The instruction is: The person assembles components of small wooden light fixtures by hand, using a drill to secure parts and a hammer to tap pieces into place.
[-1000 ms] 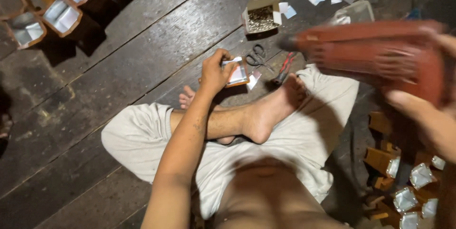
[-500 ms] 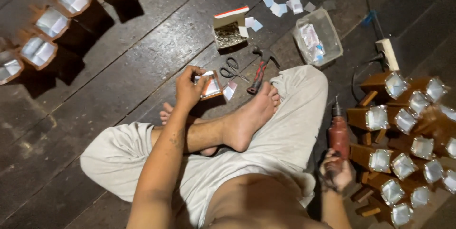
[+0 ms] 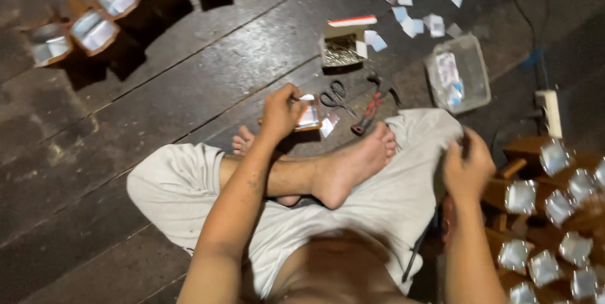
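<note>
From the head view, your left hand pinched a small wooden piece on the floor beyond your feet; scissors and pliers lay just beside and could snag. Your right hand was curled; I cannot tell on what. Stacked pieces crowded the right; open boards lay left.

Dim scene lit from near me: my legs and my left hand are brightest, while the far floorboards fall dark. The foil-faced wooden boxes at far left glare and cast long black shadows. My right hand is motion-blurred. The shiny pieces at near right are soft and smeared, and detail is grainy.
</note>
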